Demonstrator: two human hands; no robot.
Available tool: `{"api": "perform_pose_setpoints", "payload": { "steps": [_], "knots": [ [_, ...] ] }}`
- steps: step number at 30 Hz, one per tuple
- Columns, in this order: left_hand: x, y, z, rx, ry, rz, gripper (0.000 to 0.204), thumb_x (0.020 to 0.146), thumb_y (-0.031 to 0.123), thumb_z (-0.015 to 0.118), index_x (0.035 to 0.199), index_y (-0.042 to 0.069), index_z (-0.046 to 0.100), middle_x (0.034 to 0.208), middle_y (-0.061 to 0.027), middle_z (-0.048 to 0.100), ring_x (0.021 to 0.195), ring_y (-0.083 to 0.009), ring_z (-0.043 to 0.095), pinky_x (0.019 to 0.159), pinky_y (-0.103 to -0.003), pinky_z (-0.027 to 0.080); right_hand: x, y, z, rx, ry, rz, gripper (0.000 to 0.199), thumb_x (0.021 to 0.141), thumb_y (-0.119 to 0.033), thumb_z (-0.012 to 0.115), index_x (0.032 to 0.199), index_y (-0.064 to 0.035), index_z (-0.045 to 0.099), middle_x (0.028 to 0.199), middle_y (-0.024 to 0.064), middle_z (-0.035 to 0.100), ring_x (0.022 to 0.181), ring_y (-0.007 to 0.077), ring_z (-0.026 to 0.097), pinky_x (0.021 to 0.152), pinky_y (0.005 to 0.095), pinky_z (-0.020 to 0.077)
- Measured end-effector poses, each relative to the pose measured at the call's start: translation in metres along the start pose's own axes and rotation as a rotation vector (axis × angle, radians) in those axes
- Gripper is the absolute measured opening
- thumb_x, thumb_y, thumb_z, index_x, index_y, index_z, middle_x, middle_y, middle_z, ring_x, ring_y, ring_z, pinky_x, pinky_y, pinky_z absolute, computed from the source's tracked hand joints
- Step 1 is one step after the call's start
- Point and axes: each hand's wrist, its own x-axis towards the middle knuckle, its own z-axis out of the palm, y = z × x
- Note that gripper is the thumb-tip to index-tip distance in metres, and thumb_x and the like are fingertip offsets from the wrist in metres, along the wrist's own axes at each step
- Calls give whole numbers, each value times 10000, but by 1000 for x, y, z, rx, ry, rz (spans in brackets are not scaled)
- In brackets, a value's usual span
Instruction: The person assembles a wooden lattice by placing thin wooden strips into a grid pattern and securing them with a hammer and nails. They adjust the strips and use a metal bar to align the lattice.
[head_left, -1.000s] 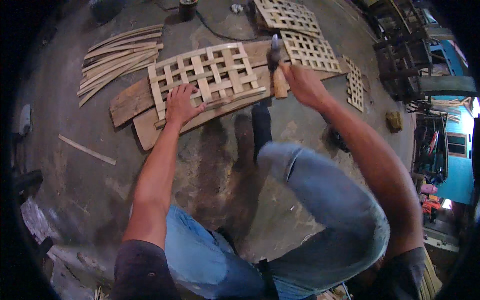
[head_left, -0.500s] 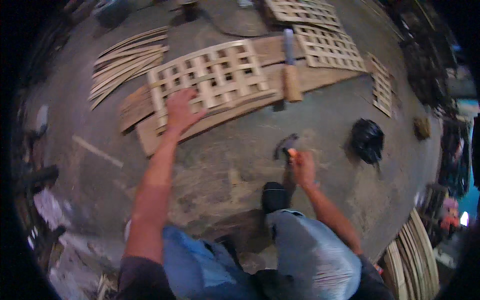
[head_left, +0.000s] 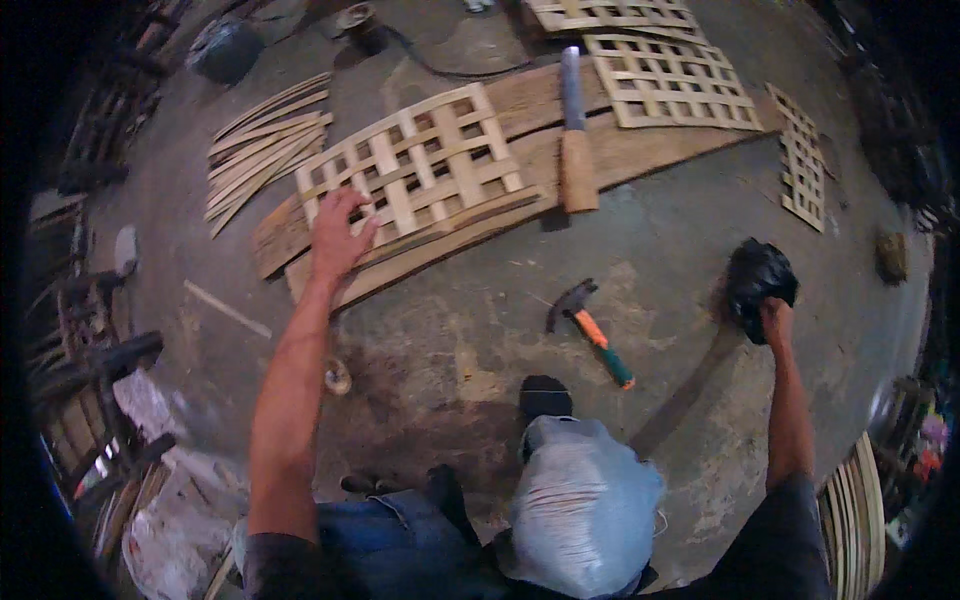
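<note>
Since half a second ago the right hand [head_left: 776, 320] has moved from the hammer [head_left: 592, 332] to the black bag [head_left: 760, 272] — the hammer now lies alone on the floor [head_left: 450, 340], in front of the person's foot [head_left: 545, 396], its head toward the boards [head_left: 685, 150]. In the head view, the right hand is at the near side of the bag, its fingers lost against the dark plastic; I cannot tell how far they are closed or whether they grip. The left hand [head_left: 342, 232] still rests on the near left corner of the lattice [head_left: 397, 203], fingers loosely bent and a little apart, pressing from above rather than clasping. The lattice lies on the boards, a narrow strip along its near edge. To its right is the knife [head_left: 577, 165], laid across the boards — blade pointing away, wooden handle toward the person. Loose slats [head_left: 268, 147] fan out to the left, and more lattices [head_left: 672, 82] lie beyond the knife.
</note>
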Motion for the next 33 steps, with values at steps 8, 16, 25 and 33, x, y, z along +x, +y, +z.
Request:
{"api": "perform_pose_setpoints", "payload": {
  "steps": [8, 16, 25, 33],
  "knots": [
    [-19, -16, -24, 5, 207, -41, 231, 783, 106, 704, 991, 45, 625, 1121, -140, 576, 1043, -319, 580, 913, -394, 464, 16, 24, 58, -169, 197, 226, 299, 758, -114, 698, 1032, 2, 668, 915, 217, 669, 912, 428, 627, 794, 496, 479],
    [-44, -40, -40, 46, 312, -49, 190, 806, 72, 679, 984, 43, 619, 1071, -130, 596, 979, -281, 588, 873, -367, 473, 10, -18, 39, 71, 218, 238, 313, 821, -126, 677, 1112, -11, 674, 1050, 226, 670, 968, 407, 638, 849, 423, 487],
    [-33, -42, -50, 100, 334, 2, 192, 806, 61, 681, 987, 37, 625, 1025, -110, 610, 894, -246, 605, 821, -343, 491, 0, -16, 36, 305, 523, 353, 188, 961, -158, 561, 1055, 1, 588, 1016, 142, 667, 915, 244, 665, 793, 350, 515],
    [-18, 62, 9, -207, 310, 108, 162, 816, 59, 684, 972, 58, 639, 928, -84, 641, 796, -188, 625, 751, -308, 518, -46, -220, -18, 688, 471, 201, 167, 987, -203, 562, 1014, -39, 571, 949, 61, 646, 852, 136, 629, 726, 282, 513]
  ]
}}
